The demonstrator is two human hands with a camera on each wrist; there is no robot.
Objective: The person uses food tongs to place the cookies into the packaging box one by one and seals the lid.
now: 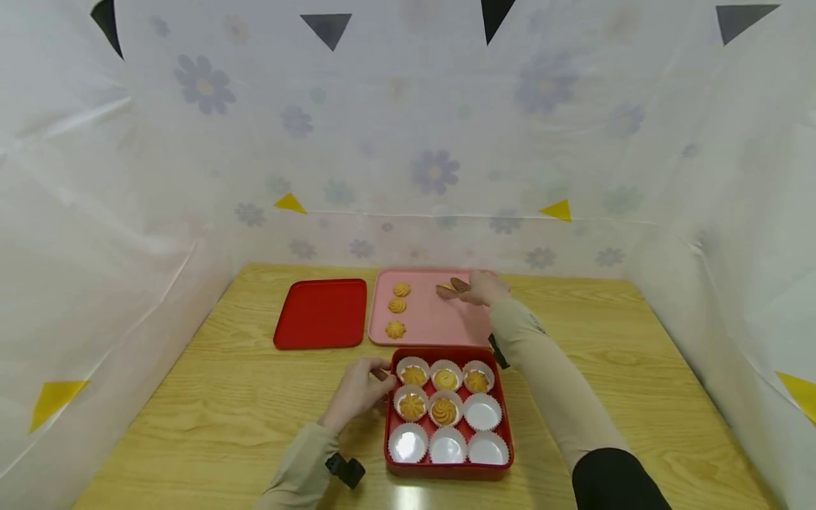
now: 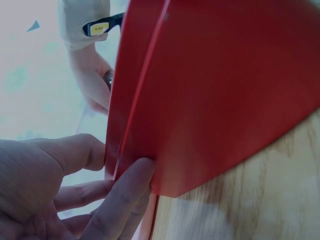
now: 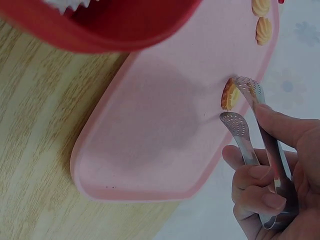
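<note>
My right hand (image 1: 487, 289) holds small metal tongs (image 3: 236, 125) with perforated ends above the pink tray (image 1: 417, 276). In the right wrist view their tips stand apart around a golden piped cookie (image 3: 230, 94), one tip overlapping its edge. My left hand (image 1: 357, 389) grips the back left corner of the red box (image 1: 503, 432), thumb at the rim and fingers against the outer wall. White paper cups (image 1: 482, 412) fill the box in three rows. Cookies (image 1: 444, 411) sit in the back row and in the left and centre cups of the middle row.
Three more cookies (image 1: 397, 305) lie in a column on the left of the pink tray. A flat red tray (image 1: 321, 312) is beside it on the left. The wooden table (image 1: 593, 368) is enclosed by pale patterned sheets (image 1: 382, 106).
</note>
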